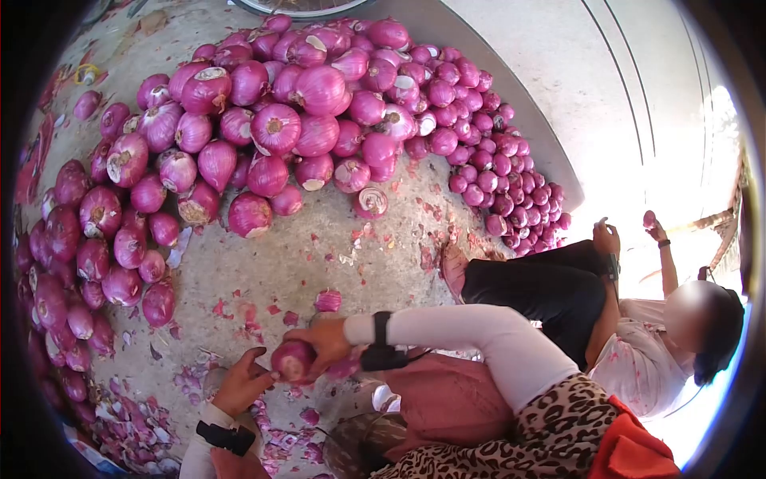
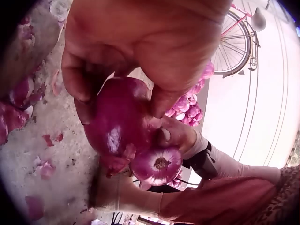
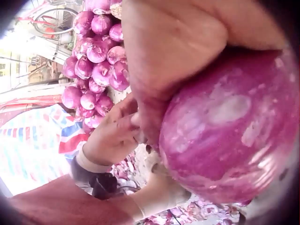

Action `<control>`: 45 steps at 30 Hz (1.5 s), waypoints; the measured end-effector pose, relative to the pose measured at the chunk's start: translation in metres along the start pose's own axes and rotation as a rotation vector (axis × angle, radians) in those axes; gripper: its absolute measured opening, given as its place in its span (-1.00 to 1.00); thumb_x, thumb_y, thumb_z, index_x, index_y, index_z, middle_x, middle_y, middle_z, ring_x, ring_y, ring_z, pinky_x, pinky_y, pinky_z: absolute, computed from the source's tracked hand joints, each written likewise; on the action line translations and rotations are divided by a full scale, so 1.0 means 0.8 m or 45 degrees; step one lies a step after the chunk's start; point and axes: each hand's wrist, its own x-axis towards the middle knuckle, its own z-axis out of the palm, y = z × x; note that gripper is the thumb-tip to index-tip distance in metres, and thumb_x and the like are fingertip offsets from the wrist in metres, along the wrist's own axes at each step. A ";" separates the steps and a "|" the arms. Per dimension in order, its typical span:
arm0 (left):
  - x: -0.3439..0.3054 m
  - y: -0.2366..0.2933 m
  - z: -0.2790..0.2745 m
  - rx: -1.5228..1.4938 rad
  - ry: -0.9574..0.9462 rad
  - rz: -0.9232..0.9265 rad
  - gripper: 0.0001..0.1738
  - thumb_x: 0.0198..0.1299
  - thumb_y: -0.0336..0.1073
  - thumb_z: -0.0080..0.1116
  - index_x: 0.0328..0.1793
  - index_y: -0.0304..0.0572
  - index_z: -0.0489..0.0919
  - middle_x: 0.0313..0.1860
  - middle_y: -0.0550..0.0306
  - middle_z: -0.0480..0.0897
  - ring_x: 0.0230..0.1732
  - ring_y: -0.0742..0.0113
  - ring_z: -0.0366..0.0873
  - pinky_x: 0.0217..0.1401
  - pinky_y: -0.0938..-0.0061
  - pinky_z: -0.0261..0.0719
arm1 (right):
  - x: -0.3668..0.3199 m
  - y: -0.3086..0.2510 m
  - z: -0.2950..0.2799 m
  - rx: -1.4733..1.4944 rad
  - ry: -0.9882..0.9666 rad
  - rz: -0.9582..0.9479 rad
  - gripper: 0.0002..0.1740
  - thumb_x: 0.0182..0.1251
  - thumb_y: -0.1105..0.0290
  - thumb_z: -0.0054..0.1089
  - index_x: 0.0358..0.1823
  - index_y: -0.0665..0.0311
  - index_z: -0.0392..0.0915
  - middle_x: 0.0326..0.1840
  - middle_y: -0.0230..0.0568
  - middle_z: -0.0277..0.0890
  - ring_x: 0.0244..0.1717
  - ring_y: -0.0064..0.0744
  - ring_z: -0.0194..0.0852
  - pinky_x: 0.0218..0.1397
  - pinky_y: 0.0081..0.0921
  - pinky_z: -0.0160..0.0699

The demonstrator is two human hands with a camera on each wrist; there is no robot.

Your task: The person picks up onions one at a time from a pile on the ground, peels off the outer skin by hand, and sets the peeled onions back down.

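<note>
My right hand grips a red onion from above, low in the head view. From the left my left hand meets this onion; in the left wrist view its thumb and fingers curl to either side of the glossy onion, which has a papery dry tip. A second red onion with its root end showing sits close behind, beside the right thumb. Below my right palm a large onion fills much of the right wrist view. Parts of both hands' fingers are hidden.
A wide heap of large red onions spreads ahead and left, with smaller onions to the right. Onion skins litter the concrete floor. Another person sits at the right, holding an onion. A bicycle wheel stands behind.
</note>
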 end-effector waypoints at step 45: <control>0.006 0.013 -0.152 0.816 1.846 0.297 -0.16 -0.18 -0.28 0.46 0.25 -0.29 0.26 0.08 -0.29 0.35 0.07 -0.25 0.33 0.16 0.09 0.36 | 0.011 0.057 0.006 -1.167 0.070 0.112 -0.83 0.00 0.31 0.16 -0.35 0.14 0.59 -0.37 -0.09 0.62 -0.29 -0.06 0.63 -0.28 -0.12 0.55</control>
